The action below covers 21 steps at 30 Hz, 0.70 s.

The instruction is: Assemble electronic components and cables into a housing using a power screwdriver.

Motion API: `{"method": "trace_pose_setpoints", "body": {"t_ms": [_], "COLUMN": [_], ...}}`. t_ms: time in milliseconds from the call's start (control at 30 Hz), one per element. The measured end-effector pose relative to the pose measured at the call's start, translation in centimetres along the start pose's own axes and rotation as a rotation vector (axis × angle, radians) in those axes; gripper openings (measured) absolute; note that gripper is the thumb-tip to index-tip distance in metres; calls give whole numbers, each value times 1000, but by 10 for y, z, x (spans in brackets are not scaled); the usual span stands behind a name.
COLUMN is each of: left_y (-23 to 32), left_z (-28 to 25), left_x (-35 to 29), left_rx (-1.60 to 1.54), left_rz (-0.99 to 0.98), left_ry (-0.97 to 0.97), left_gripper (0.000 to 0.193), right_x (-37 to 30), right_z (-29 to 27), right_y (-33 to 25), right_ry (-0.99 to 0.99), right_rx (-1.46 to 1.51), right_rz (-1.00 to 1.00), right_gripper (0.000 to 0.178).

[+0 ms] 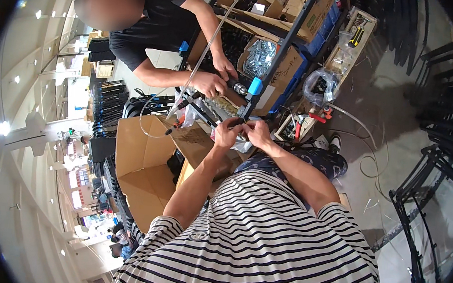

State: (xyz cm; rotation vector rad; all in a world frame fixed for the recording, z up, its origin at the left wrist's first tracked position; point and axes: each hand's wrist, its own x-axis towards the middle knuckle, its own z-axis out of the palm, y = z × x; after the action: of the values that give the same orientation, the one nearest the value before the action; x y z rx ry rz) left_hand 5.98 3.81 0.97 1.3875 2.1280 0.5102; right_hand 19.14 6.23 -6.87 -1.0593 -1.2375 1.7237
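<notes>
My left hand [227, 133] and my right hand [258, 133] meet close together in front of me, fingers pinched. Between the fingertips is a small dark thing, too small and covered to name. Just beyond them is the near end of a black metal bar [289, 42], with a blue block [255, 86] on it. Across from me a co-worker [166, 28] grips a dark power tool with a metal chuck [237, 87], pointed toward that block.
A cardboard box of screws [259, 58] sits beyond the bar. To the right, a wooden tray [347, 55] holds a yellow-black cutter [357, 34] and red-handled pliers [298, 129]. An open carton [147, 159] stands at left; black metal frames [419, 212] lie at right. A hose [370, 133] trails across the floor.
</notes>
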Motion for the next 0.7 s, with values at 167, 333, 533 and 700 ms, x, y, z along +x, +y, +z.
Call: {"method": "trace_pose_setpoints", "body": {"t_ms": [167, 333, 533, 700], "left_y": [-19, -21, -13, -3], "left_z": [-1, -10, -15, -23], "left_x": [16, 30, 28, 35], "left_rx": [-159, -71, -45, -97], "left_rz": [-5, -168, -130, -143], "left_ry": [-45, -128, -184, -315], "left_gripper": [32, 31, 32, 32], "right_x": [2, 2, -7, -3], "right_z": [0, 5, 5, 11], "right_y": [-10, -1, 3, 5], "right_ry": [38, 69, 92, 131], "right_rx": [-81, -160, 131, 39], "right_rz": [16, 105, 129, -7], "right_gripper": [28, 21, 13, 16]}}
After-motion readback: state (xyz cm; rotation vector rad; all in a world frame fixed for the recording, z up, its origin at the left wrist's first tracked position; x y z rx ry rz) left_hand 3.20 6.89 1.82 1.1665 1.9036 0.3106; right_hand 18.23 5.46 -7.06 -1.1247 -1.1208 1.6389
